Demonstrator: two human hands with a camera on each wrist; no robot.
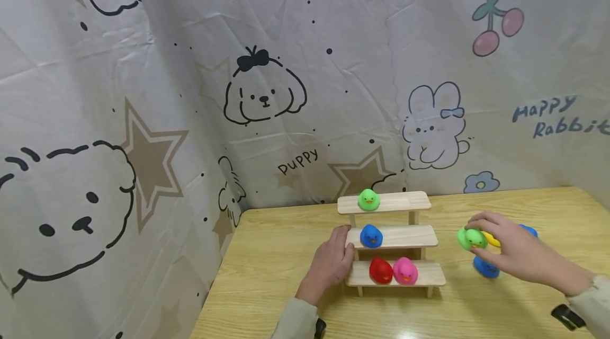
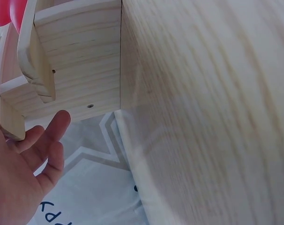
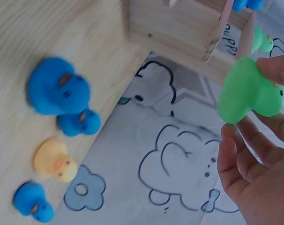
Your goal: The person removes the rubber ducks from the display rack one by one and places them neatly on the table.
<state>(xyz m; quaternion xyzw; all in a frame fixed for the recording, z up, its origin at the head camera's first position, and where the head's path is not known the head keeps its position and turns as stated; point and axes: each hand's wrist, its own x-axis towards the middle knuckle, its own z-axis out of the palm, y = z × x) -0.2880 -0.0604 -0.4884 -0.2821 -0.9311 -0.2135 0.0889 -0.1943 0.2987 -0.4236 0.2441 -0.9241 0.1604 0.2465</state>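
Tabletop (image 1: 267,259) below, right hand (image 1: 517,249) pinches a green duck (image 1: 469,239) (left hand (image 1: 332,258) apart).

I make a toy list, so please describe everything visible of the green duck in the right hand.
The smooth green duck looks rubbery, with dark eyes and an orange beak facing the head camera. Roughly upright and seemingly off the table, it is right of the wooden shelf; the right hand's grip pinches it between thumb and fingers.

Free passage runs between the shelf (image 1: 410,235) and obstructing blue ducks (image 1: 486,268)
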